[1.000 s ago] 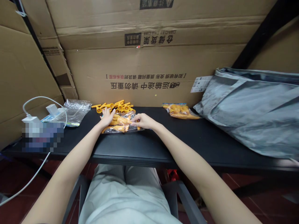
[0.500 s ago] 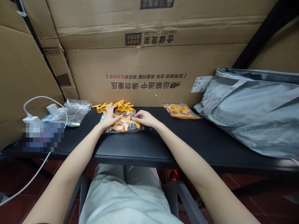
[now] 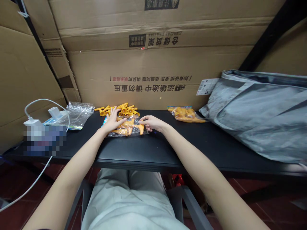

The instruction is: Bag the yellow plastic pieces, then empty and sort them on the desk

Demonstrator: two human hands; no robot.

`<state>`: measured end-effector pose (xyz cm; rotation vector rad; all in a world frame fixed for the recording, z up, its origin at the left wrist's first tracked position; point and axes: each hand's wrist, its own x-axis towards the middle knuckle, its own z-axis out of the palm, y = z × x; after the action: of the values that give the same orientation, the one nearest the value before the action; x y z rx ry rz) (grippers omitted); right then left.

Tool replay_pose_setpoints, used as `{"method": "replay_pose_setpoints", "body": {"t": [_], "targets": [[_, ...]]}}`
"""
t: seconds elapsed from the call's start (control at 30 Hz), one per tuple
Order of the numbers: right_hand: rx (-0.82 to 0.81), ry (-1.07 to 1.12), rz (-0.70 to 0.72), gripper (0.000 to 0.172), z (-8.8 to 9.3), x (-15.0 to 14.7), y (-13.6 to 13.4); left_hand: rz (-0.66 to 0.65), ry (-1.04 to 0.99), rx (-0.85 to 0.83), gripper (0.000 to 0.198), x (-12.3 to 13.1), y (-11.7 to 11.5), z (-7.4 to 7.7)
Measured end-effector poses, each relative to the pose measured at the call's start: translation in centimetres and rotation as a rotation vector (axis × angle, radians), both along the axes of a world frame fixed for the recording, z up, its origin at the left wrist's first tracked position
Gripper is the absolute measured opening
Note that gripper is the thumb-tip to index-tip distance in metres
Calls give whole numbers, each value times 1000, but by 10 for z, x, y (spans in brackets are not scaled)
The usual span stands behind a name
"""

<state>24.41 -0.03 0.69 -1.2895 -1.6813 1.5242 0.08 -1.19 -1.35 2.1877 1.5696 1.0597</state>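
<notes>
A clear plastic bag (image 3: 125,131) holding several orange-yellow plastic pieces lies flat on the black table in front of me. My left hand (image 3: 112,121) rests on the bag's left side, fingers spread. At the right end of the bag, my right hand (image 3: 151,122) has its fingertips pinched together on the plastic, close to one of the orange pieces (image 3: 141,129) inside. Just behind the bag is a loose pile of yellow plastic pieces with flared, cup-shaped ends (image 3: 127,110), partly hidden by my left fingers.
Another filled bag of yellow pieces (image 3: 184,114) lies to the right, beside a large grey fabric bag (image 3: 261,111). Clear plastic packaging (image 3: 81,114) and a white charger (image 3: 33,124) with cable are at the left. A cardboard sheet (image 3: 153,60) stands along the back.
My right hand has shifted slightly right and its fingers have changed position at the bag's edge. The orange piece under it now shows more upright. My left hand has stayed put.
</notes>
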Motion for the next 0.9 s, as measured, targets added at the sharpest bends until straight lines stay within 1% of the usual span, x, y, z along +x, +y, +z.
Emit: {"method": "replay_pose_setpoints", "body": {"t": [0.1, 0.2, 0.3, 0.4, 0.53, 0.7, 0.9], "targets": [[-8, 131, 25, 20, 0, 1, 2, -14, -4, 43, 52, 1, -5, 5], [-19, 208, 12, 14, -3, -1, 3, -72, -6, 72, 39, 1, -11, 13], [-27, 242, 38, 16, -8, -4, 4, -154, 16, 86, 26, 1, -16, 21], [-21, 252, 71, 20, -13, -5, 6, -177, 30, 84, 17, 3, -19, 25], [-4, 261, 78, 22, -15, -5, 7, -165, 16, 91, 14, 5, -20, 26], [20, 252, 99, 23, -18, -10, 7, -173, -31, 152, 14, 4, -15, 24], [48, 350, 120, 29, -22, -18, 6, -178, -20, 176, 15, 2, -14, 26]]}}
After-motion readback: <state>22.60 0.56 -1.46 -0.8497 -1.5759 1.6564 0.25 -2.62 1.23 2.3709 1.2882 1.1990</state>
